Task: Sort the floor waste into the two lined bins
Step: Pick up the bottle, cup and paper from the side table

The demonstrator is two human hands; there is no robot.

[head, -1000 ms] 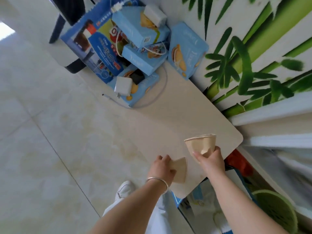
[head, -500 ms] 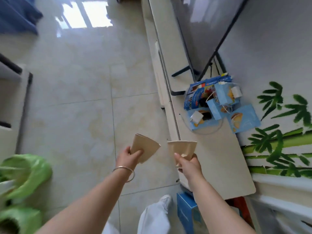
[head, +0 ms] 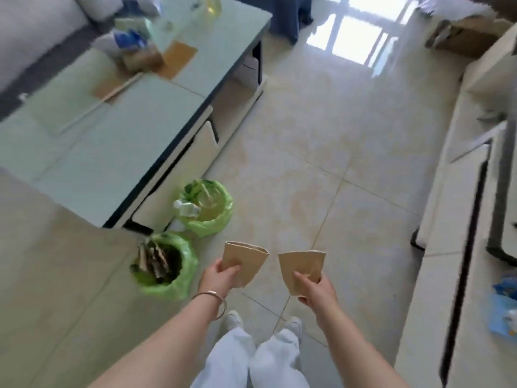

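Nearest, two forearms reach forward over white trousers and shoes. The left hand (head: 218, 278) pinches a flattened paper cup (head: 246, 261) by its base, mouth tipped toward twelve o'clock; the right hand (head: 313, 287) grips a second paper cup (head: 303, 268) the same way, thumb across its front. The cups sit side by side, apart, both clear of the floor.

At ten o'clock from the left hand, the near bin (head: 165, 268), lined in green, is already well filled with brown card scraps. Beyond it at eleven o'clock, the far bin (head: 208, 207) holds a clear plastic bottle (head: 186, 208) and other bits. So sorting looks well along; these two cups still need dropping, most likely into the near bin with the card.

Farther out at ten o'clock stands the desk (head: 117, 130), and no loose waste shows on the visible floor (head: 321, 163).
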